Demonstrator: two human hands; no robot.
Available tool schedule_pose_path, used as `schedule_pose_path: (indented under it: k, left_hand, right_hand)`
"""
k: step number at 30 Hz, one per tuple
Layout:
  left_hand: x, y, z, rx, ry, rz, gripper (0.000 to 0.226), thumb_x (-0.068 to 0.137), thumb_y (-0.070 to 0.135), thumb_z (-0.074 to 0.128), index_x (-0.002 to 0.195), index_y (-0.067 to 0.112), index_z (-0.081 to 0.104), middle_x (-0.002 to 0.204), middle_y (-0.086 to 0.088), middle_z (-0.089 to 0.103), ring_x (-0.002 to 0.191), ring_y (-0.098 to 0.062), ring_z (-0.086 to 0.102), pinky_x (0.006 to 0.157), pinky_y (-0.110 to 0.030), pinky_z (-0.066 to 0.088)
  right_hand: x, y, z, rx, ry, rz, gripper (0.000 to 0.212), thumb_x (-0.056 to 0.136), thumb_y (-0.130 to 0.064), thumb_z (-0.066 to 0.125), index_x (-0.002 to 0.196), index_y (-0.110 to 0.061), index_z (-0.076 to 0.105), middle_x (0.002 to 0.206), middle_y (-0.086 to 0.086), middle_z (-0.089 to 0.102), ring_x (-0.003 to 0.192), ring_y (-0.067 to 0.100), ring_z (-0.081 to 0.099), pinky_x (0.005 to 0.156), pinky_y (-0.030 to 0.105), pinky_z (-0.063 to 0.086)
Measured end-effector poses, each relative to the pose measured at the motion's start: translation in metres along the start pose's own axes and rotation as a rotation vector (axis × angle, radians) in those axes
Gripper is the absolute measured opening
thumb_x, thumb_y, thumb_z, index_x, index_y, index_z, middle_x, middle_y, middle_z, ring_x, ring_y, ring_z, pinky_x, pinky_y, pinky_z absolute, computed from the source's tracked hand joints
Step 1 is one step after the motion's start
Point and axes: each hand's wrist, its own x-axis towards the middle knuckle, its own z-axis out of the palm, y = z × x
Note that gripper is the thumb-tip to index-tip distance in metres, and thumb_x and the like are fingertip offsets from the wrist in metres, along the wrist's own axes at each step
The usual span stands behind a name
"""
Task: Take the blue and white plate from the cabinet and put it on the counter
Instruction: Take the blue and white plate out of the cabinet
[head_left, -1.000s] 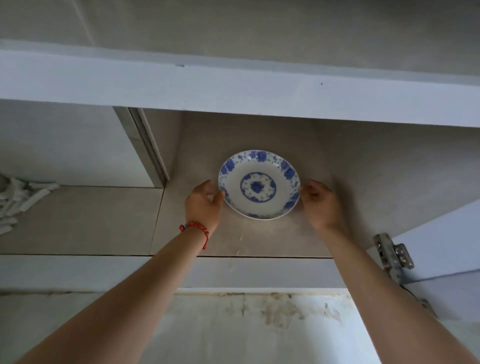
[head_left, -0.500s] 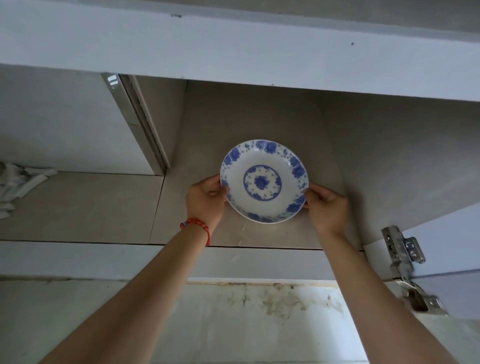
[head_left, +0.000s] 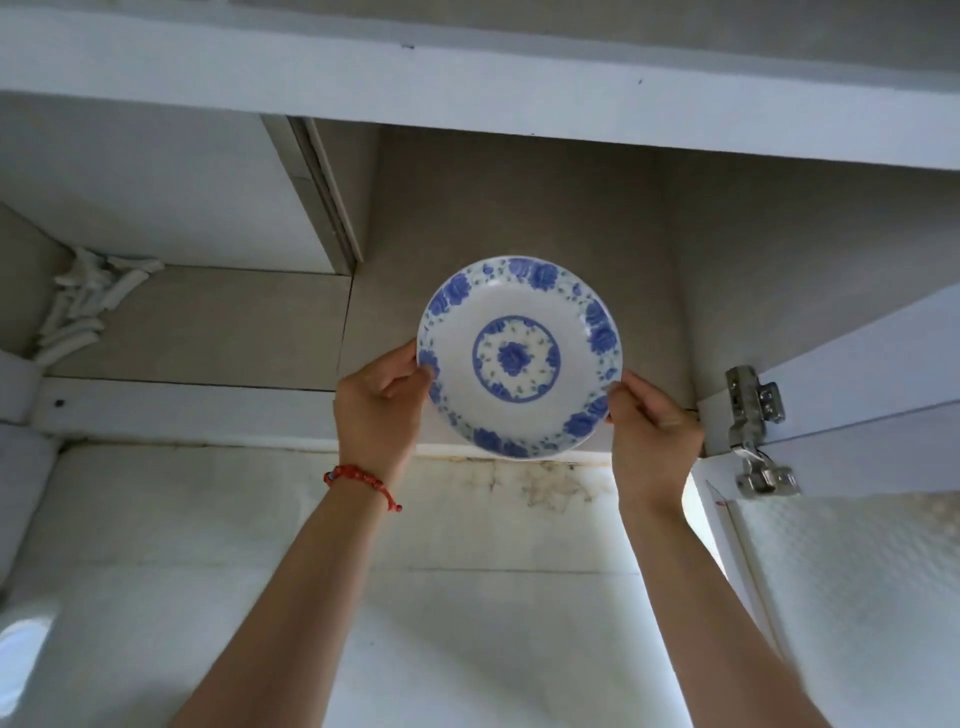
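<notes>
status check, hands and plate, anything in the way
Left hand and right hand each in a grip on opposite rim edges of the plate. Plate at cabinet mouth, off the shelf. Open door hinge close beside right hand.

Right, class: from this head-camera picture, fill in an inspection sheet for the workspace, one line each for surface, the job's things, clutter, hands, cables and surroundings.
Surface: cabinet shelf, beige and bare where it shows; the counter is not in view.
Job's things: blue and white plate, held off the shelf at the cabinet's front edge, its face tilted toward the camera.
Clutter: pale stick-like pieces heaped in the shelf's left back corner.
Hands: left hand has a grip on the plate's left rim; right hand on the lower right rim; red bracelet on the left wrist.
Cables: nothing seen.
Surroundings: open door with metal hinge at right; stained wall below the cabinet.
</notes>
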Motion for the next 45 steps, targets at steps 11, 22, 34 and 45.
schedule_pose_path:
  k: [11,22,34,45]
  left_hand:
    - [-0.074,0.062,-0.053,0.032,-0.014,-0.244,0.03,0.08,0.0,0.059,0.105,0.014,0.066,0.103,-0.005,0.068,0.093,-0.021,0.067,0.086,-0.044,0.054]
    - [-0.178,0.119,-0.093,0.032,0.024,-0.323,0.029,0.082,0.002,0.06,0.104,0.019,0.066,0.092,-0.005,0.071,0.076,-0.01,0.066,0.07,-0.024,0.057]
    - [-0.277,0.227,-0.136,-0.047,0.026,-0.357,0.036,0.08,0.0,0.062,0.085,0.035,0.069,0.069,0.022,0.072,0.074,-0.003,0.068,0.061,-0.015,0.054]
    - [-0.317,0.317,-0.17,0.02,-0.172,-0.273,0.044,0.081,0.0,0.059,0.084,0.043,0.069,0.077,0.025,0.072,0.081,-0.004,0.068,0.065,-0.012,0.052]
  right_hand:
    - [-0.089,-0.054,-0.043,-0.06,-0.023,0.176,0.027,0.076,-0.003,0.059,0.093,-0.019,0.073,0.066,-0.008,0.071,0.066,0.012,0.057,0.073,0.048,0.056]
    - [-0.169,-0.116,-0.105,-0.122,-0.058,0.156,0.025,0.074,-0.008,0.06,0.083,-0.027,0.074,0.067,0.008,0.067,0.063,0.016,0.053,0.069,0.051,0.056]
    - [-0.253,-0.226,-0.177,-0.081,-0.043,0.349,0.036,0.08,-0.009,0.06,0.076,-0.044,0.068,0.06,-0.021,0.069,0.057,0.001,0.057,0.054,0.012,0.048]
    - [-0.318,-0.314,-0.219,-0.065,0.09,0.334,0.043,0.078,-0.006,0.056,0.064,-0.044,0.067,0.048,-0.014,0.058,0.051,0.003,0.043,0.049,0.011,0.04]
